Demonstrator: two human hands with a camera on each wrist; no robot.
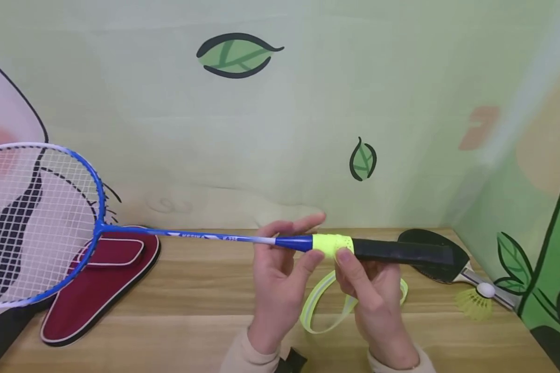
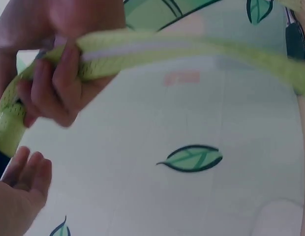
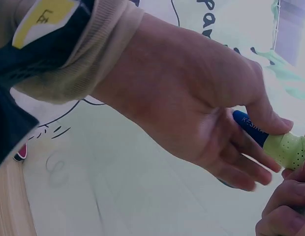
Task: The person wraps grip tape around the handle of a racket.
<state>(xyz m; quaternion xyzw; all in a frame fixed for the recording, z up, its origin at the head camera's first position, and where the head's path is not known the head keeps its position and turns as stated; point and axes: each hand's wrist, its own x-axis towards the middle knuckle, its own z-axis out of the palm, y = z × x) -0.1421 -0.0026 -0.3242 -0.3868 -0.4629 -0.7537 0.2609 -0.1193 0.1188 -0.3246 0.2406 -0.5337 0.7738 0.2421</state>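
Observation:
A blue and white badminton racket (image 1: 210,237) is held level, its strung head to the left and its black handle to the right. Neon yellow perforated grip tape (image 1: 324,243) is wound round the handle's top, beside the blue cone. My left hand (image 1: 277,287) holds the racket there, thumb on the tape's lower edge and fingers behind the shaft. With thumb and curled fingers my right hand (image 1: 373,300) pinches the tape against the handle. A loose strip of tape (image 2: 157,51) trails from the fingers, and in the head view it loops below the hands.
A dark red paddle case (image 1: 102,295) with white piping lies at left on the wooden table (image 1: 191,331). At right are a black table tennis paddle (image 1: 431,241) and a yellow shuttlecock (image 1: 478,300). Behind stands a leaf-printed backdrop (image 1: 308,129).

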